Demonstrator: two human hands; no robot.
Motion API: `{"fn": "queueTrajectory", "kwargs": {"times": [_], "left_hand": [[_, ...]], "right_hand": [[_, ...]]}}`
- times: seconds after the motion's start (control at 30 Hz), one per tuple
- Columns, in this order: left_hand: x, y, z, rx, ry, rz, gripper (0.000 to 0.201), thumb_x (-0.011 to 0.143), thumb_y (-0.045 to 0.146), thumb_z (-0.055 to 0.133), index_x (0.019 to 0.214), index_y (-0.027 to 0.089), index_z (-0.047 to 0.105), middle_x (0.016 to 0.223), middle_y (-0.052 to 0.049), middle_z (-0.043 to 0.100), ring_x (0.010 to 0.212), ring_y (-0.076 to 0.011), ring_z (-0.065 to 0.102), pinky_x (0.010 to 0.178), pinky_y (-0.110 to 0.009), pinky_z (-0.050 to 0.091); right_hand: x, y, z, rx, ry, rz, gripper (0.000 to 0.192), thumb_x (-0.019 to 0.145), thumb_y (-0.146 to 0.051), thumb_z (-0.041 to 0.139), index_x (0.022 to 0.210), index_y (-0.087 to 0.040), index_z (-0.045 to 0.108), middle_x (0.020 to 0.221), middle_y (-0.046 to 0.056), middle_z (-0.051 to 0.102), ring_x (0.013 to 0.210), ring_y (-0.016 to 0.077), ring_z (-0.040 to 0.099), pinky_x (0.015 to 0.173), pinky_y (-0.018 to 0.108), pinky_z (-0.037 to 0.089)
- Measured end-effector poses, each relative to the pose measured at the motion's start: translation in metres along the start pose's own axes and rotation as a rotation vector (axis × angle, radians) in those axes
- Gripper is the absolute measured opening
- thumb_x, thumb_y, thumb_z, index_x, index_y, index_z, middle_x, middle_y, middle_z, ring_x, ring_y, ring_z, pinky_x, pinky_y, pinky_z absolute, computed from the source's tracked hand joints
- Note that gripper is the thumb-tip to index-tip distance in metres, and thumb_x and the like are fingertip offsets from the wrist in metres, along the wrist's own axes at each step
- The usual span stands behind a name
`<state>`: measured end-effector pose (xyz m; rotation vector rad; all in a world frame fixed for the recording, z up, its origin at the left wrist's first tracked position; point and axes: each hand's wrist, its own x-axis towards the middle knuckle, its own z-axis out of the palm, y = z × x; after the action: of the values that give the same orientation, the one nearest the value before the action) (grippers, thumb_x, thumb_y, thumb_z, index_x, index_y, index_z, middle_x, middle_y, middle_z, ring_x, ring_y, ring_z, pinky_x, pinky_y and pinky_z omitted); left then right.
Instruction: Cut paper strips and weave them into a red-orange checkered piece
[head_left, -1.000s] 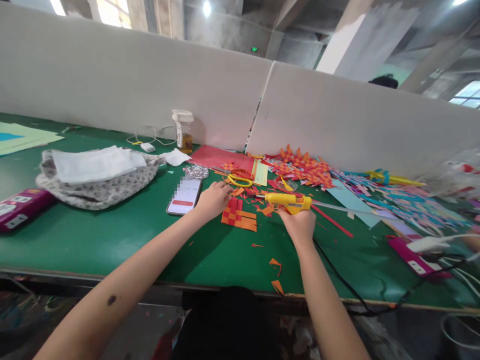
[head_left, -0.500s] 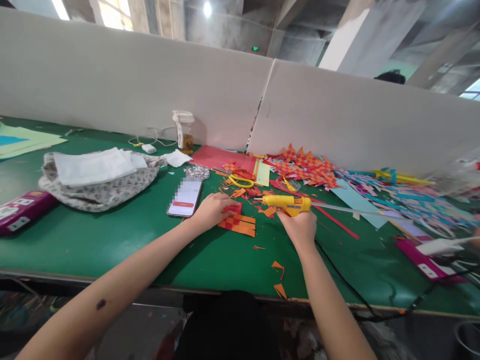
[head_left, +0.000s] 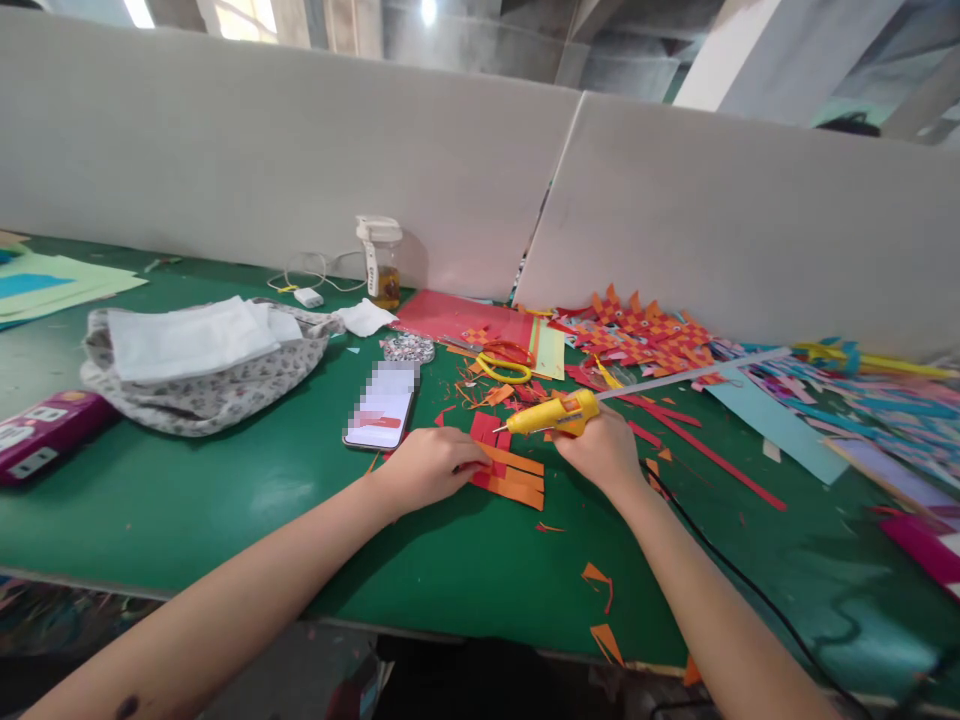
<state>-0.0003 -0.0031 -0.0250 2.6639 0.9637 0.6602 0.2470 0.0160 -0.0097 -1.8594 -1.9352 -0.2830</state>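
Note:
In my right hand (head_left: 600, 450) is a yellow hot glue gun (head_left: 551, 413), a clear glue stick (head_left: 697, 372) poking out of its back. Its nozzle points left, just over the upper part of a piece of woven paper strips (head_left: 517, 483), red and orange. My left hand (head_left: 435, 468) holds the left side of that piece against the table, its fingertips pressed together on the paper. The loose ends of the orange strips stick out to the right. Whether glue is coming from the nozzle is too small to tell.
A phone (head_left: 382, 405) lies left of the woven piece. Yellow-handled scissors (head_left: 504, 370), paper scraps and a heap of red-orange woven pieces (head_left: 652, 335) lie behind. At left are a cloth bag (head_left: 217, 400) and a purple power strip (head_left: 52, 435); a bottle (head_left: 382, 265) stands near the partition.
The glue gun's nozzle has tilted down and come over the woven paper. My left hand has shifted on the paper, uncovering more red strips at the top. The whole view has shifted slightly.

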Motion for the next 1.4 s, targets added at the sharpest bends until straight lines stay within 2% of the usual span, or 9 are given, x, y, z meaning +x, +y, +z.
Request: {"fn": "queueTrajectory", "kwargs": {"times": [0.1,0.2,0.57,1.0,1.13,1.2,1.3,1.4], "left_hand": [[0.000,0.004,-0.002,0.102,-0.029,0.065,0.028,0.083,0.014,0.042,0.098,0.023,0.065,0.093,-0.003,0.068,0.087,-0.0154,0.062,0.073,-0.026,0.049],[0.001,0.006,-0.004,0.143,-0.032,0.098,0.028,0.084,0.012,0.042,0.097,0.022,0.064,0.089,-0.003,0.068,0.084,-0.0150,0.062,0.071,-0.026,0.049],[0.000,0.004,-0.002,0.150,-0.008,0.104,0.027,0.083,0.014,0.043,0.098,0.023,0.063,0.090,-0.002,0.068,0.083,-0.0155,0.063,0.068,-0.026,0.048],[-0.001,0.004,-0.001,0.179,-0.002,0.099,0.027,0.083,0.013,0.042,0.098,0.023,0.063,0.091,-0.001,0.068,0.083,-0.0153,0.063,0.068,-0.026,0.048],[0.000,0.006,-0.002,0.188,-0.006,0.087,0.025,0.082,0.013,0.044,0.096,0.024,0.062,0.092,-0.001,0.067,0.084,-0.0148,0.062,0.068,-0.026,0.048],[0.001,0.008,-0.003,0.189,-0.002,0.034,0.024,0.079,0.015,0.048,0.099,0.023,0.059,0.093,-0.002,0.067,0.086,-0.0163,0.062,0.068,-0.026,0.048],[0.003,0.011,-0.003,0.155,0.058,-0.165,0.034,0.075,0.023,0.055,0.108,0.021,0.051,0.094,-0.003,0.066,0.086,-0.0186,0.062,0.065,-0.028,0.048],[0.004,0.012,-0.002,0.090,0.094,-0.300,0.035,0.075,0.026,0.056,0.107,0.019,0.045,0.092,-0.002,0.066,0.081,-0.0170,0.062,0.060,-0.026,0.048]], "right_hand": [[-0.003,-0.001,0.002,-0.056,-0.042,-0.007,0.030,0.064,-0.032,0.055,0.089,-0.018,0.064,0.092,0.009,0.067,0.077,0.0243,0.064,0.059,0.028,0.044],[-0.005,-0.003,0.001,-0.106,-0.088,-0.031,0.027,0.064,-0.029,0.055,0.087,-0.018,0.064,0.092,0.009,0.067,0.077,0.0235,0.064,0.059,0.027,0.043],[-0.003,-0.011,-0.005,-0.201,-0.206,-0.029,0.021,0.066,-0.022,0.049,0.082,-0.015,0.061,0.082,0.010,0.067,0.072,0.0243,0.064,0.056,0.027,0.040],[-0.003,-0.012,-0.009,-0.251,-0.196,-0.091,0.026,0.065,-0.020,0.048,0.086,-0.013,0.063,0.080,0.010,0.067,0.069,0.0219,0.063,0.057,0.026,0.039],[-0.004,-0.014,-0.013,-0.298,-0.160,-0.163,0.027,0.067,-0.020,0.047,0.088,-0.013,0.063,0.090,0.010,0.067,0.075,0.0218,0.063,0.060,0.027,0.039],[-0.004,-0.016,-0.016,-0.321,-0.147,-0.205,0.027,0.068,-0.019,0.047,0.089,-0.015,0.063,0.096,0.010,0.067,0.078,0.0213,0.062,0.061,0.027,0.039],[-0.004,-0.017,-0.020,-0.332,-0.153,-0.243,0.026,0.069,-0.019,0.046,0.088,-0.015,0.064,0.096,0.009,0.066,0.079,0.0208,0.062,0.062,0.028,0.039],[-0.004,-0.015,-0.019,-0.317,-0.165,-0.213,0.028,0.071,-0.026,0.048,0.091,-0.016,0.064,0.100,0.008,0.064,0.075,0.0209,0.062,0.060,0.029,0.040]]}}
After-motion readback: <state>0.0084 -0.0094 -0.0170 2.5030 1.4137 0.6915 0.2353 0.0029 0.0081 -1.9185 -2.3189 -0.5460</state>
